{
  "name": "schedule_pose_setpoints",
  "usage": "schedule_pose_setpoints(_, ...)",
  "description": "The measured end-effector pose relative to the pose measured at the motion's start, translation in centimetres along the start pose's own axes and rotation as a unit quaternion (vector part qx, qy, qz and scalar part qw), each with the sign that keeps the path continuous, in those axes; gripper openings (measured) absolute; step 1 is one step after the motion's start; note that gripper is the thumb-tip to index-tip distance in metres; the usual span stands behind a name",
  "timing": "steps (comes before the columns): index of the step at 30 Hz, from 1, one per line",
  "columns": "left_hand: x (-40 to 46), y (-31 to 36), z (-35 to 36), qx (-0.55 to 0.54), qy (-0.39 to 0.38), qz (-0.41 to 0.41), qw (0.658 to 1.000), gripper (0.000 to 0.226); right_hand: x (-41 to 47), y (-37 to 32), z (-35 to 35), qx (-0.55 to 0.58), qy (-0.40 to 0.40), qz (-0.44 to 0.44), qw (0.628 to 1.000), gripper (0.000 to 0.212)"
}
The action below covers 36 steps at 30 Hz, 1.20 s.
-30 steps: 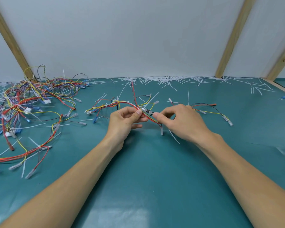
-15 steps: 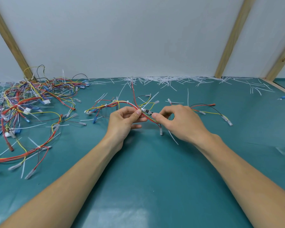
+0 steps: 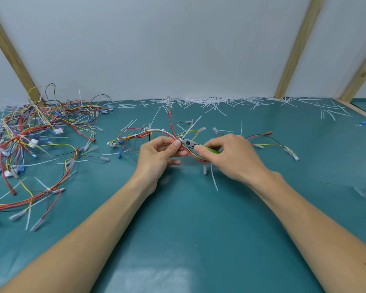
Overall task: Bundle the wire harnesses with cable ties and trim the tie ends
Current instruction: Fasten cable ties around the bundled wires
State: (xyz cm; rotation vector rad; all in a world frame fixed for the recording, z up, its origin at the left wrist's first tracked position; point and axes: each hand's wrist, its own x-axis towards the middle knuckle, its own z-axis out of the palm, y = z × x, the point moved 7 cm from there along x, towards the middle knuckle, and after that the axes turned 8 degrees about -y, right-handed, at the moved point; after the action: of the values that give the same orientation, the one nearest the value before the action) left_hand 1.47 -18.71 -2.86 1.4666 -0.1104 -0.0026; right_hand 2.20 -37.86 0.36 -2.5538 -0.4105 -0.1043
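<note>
The near part of the teal worktop (image 3: 178,240) is bare under both forearms. At its middle the left hand (image 3: 159,157) pinches a wire harness (image 3: 156,133) between thumb and fingers, and the right hand (image 3: 230,157) grips green-handled cutters (image 3: 195,144) whose tip touches the wires. A harness pile (image 3: 36,132) fills the left edge; trimmed tie ends (image 3: 220,102) lie along the far edge

White wall (image 3: 178,45), wooden battens (image 3: 292,49)
</note>
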Motion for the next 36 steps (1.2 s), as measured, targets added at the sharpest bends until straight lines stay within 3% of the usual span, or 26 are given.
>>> schedule_pose_setpoints(12, -0.01, 0.01, 0.15, 0.004, -0.01, 0.0, 1.0, 0.009, -0.28, -0.52, -0.38, -0.021, -0.01, 0.002, 1.0, 0.079)
schedule_pose_setpoints(26, -0.02, 0.01, 0.17, 0.006, -0.013, -0.001, 1.0, 0.008, -0.11, -0.37, -0.39, 0.016, -0.018, -0.009, 1.0, 0.066)
schedule_pose_setpoints(31, 0.0, -0.05, 0.15, 0.008, -0.013, -0.003, 1.0, 0.009, -0.19, -0.2, -0.33, 0.02, -0.018, -0.016, 1.0, 0.047)
schedule_pose_setpoints(36, 0.04, -0.11, 0.14, 0.006, -0.012, -0.004, 1.0, 0.009, -0.09, -0.08, -0.2, 0.026, -0.019, -0.016, 0.999, 0.044)
